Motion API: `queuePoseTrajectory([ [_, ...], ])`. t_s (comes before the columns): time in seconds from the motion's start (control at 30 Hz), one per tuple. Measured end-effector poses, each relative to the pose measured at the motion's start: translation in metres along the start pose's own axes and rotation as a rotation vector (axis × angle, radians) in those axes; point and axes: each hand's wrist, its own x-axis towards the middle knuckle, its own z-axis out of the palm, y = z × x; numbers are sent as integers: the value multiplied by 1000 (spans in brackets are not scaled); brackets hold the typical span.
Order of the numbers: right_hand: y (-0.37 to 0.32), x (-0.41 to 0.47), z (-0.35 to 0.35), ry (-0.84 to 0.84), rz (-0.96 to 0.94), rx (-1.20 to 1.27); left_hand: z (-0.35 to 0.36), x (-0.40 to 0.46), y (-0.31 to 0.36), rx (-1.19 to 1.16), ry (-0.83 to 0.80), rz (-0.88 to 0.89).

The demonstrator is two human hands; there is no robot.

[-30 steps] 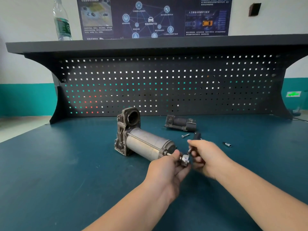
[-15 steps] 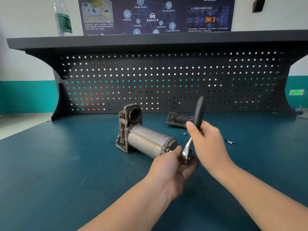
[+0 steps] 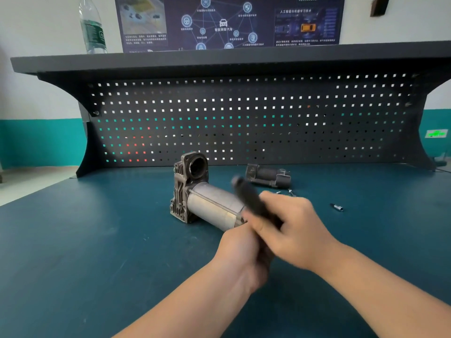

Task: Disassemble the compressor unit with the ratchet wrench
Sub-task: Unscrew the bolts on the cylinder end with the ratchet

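While the wrench works: both hands meet at the near end of the grey metal cylindrical compressor unit (image 3: pixel 207 198), which lies on its side mid-tabletop.
Right hand (image 3: pixel 292 228): its grip is wrapped round the blurred black-handled ratchet wrench (image 3: pixel 249 196), handle angled up and far-left, probably mid-stroke.
Left hand (image 3: pixel 244 250): its grip curls by the wrench head, likely steadying it; what it holds is hidden.
Dark teal tabletop (image 3: pixel 97 240): carries everything.
Far right: a dark removed part (image 3: pixel 268 175) and a small silver socket bit (image 3: pixel 338 207), apparently set aside.

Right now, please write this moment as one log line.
right hand: grips wrench handle | left hand: at compressor end, hold hidden
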Motion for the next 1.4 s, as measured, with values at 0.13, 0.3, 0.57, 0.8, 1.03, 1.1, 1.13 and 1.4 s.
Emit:
queuePoseTrajectory([
  [0.13, 13, 8, 4, 252, 702, 229, 3, 2, 3, 39, 104, -21],
  [0.3, 36, 5, 9, 257, 1422, 825, 4, 0, 2, 73, 126, -31],
  [0.57, 5, 2, -1, 135, 197, 76, 3, 1, 4, 91, 78, -43],
  [0.8, 30, 9, 6, 212, 1168, 439, 4, -2, 4, 66, 121, -41],
  [1.03, 17, 5, 9, 321, 834, 325, 3, -1, 3, 60, 119, -24],
  [1.1, 6, 5, 2, 227, 423, 181, 3, -2, 3, 105, 89, -23],
  [1.13, 3, 3, 1, 159, 274, 119, 2, -2, 3, 134, 63, -31],
  [1.4, 27, 11, 2, 184, 1088, 349, 2, 3, 1, 192, 110, -13],
])
